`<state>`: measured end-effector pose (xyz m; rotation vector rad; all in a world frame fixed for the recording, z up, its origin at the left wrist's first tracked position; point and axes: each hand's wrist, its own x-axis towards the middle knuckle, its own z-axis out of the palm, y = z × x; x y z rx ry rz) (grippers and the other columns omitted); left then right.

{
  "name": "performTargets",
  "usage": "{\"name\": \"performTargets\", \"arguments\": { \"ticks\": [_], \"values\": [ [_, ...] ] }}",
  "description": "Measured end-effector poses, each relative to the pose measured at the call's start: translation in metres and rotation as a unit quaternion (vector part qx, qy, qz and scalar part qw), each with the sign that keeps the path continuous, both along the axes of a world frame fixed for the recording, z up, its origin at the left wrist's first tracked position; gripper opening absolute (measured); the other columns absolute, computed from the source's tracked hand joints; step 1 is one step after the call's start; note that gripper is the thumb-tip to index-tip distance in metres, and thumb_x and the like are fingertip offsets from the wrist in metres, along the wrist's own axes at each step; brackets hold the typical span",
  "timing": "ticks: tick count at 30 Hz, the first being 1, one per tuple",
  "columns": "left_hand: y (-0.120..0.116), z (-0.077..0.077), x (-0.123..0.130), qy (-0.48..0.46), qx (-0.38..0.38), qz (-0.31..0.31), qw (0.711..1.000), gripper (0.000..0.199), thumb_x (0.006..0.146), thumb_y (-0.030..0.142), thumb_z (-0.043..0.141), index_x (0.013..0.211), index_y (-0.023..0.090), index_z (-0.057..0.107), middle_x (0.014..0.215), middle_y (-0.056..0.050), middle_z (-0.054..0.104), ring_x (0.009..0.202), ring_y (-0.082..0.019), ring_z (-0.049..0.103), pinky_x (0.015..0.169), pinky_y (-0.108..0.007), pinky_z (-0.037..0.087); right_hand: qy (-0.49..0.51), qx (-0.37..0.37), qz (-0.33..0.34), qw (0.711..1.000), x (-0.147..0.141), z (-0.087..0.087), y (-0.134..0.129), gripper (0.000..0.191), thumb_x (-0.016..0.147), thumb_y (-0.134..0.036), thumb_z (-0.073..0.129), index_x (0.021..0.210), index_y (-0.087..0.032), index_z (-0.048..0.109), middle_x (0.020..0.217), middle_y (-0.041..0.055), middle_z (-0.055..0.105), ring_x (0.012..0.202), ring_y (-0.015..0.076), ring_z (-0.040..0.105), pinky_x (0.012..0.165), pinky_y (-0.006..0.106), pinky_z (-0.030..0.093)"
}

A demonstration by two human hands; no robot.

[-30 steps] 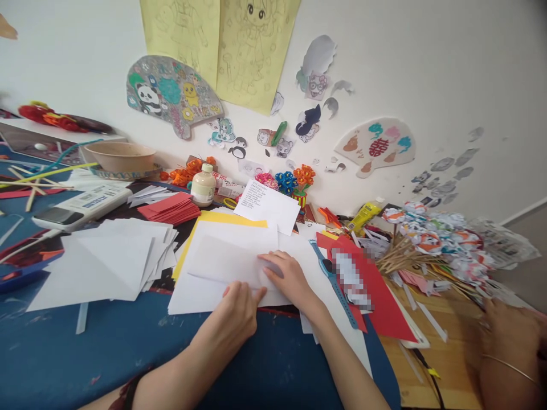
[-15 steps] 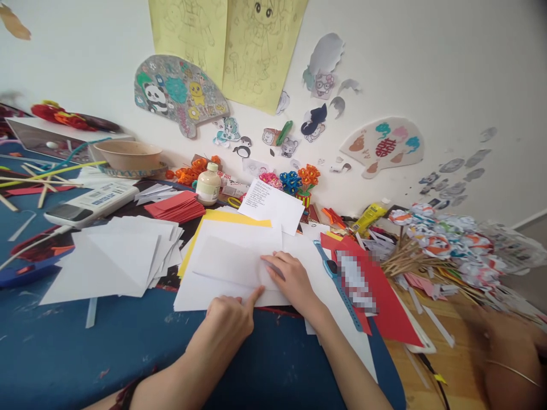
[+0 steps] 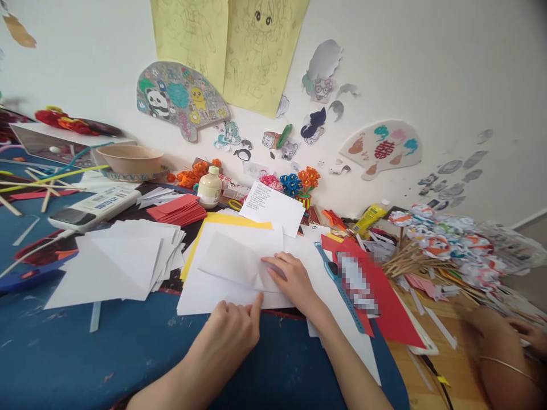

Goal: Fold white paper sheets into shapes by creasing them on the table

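A folded sheet of thin white paper (image 3: 233, 265) lies on a larger stack of white sheets (image 3: 199, 302), with a yellow sheet (image 3: 233, 219) partly under them. My right hand (image 3: 293, 279) rests on the folded sheet's right end, fingers stretched over it. My left hand (image 3: 235, 327) is at the near edge of the stack; most of its fingers are curled in and one digit points out just below the fold's near edge. Nothing shows in its curled fingers.
Left are loose white sheets (image 3: 119, 256), red paper slips (image 3: 177, 210) and a white power strip (image 3: 94, 208). Behind stand a glue bottle (image 3: 209, 191) and a handwritten card (image 3: 276, 208). A blue watch (image 3: 333, 270) lies right, near red paper (image 3: 393, 302). Another person's arm (image 3: 504, 359) is at far right.
My left hand has drawn back slightly toward me and off the fold's edge. My right hand stays on the folded sheet. The other person's second hand has come into view.
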<state>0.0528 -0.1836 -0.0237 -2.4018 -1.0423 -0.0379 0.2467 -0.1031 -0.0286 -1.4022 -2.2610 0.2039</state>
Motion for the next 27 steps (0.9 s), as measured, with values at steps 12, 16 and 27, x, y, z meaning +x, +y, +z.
{"name": "performTargets", "arguments": {
  "ticks": [12, 16, 27],
  "values": [
    [0.013, -0.01, 0.02, -0.074, -0.084, 0.005, 0.994, 0.06, 0.079, 0.001, 0.054, 0.137, 0.012, 0.046, 0.049, 0.005, 0.045, 0.041, -0.01, 0.048, 0.041, -0.028, 0.017, -0.007, 0.004, -0.003, 1.0, 0.0, 0.001, -0.002, 0.033, 0.094, -0.022, 0.044, 0.124, -0.032, 0.056, 0.13, 0.0018, 0.054, 0.112, 0.0217, 0.052, 0.093, 0.038, 0.04],
    [0.011, -0.01, 0.018, -0.069, -0.051, 0.0, 0.996, 0.054, 0.081, 0.002, 0.054, 0.134, 0.011, 0.05, 0.048, 0.006, 0.041, 0.04, -0.01, 0.044, 0.041, -0.028, 0.017, -0.014, 0.0, -0.005, 1.0, 0.0, -0.001, -0.001, 0.034, 0.095, -0.024, 0.042, 0.126, -0.032, 0.056, 0.132, 0.0012, 0.054, 0.115, 0.0227, 0.05, 0.094, 0.04, 0.04],
    [0.015, -0.005, 0.003, -0.026, -0.083, 0.008, 0.996, 0.056, 0.082, -0.004, 0.047, 0.137, 0.009, 0.046, 0.049, 0.004, 0.046, 0.04, -0.012, 0.052, 0.039, -0.028, 0.017, -0.014, -0.001, -0.008, 1.0, 0.0, 0.0, -0.002, 0.034, 0.096, -0.027, 0.04, 0.127, -0.033, 0.055, 0.133, 0.0008, 0.054, 0.115, 0.0227, 0.05, 0.093, 0.04, 0.04]
  ]
}}
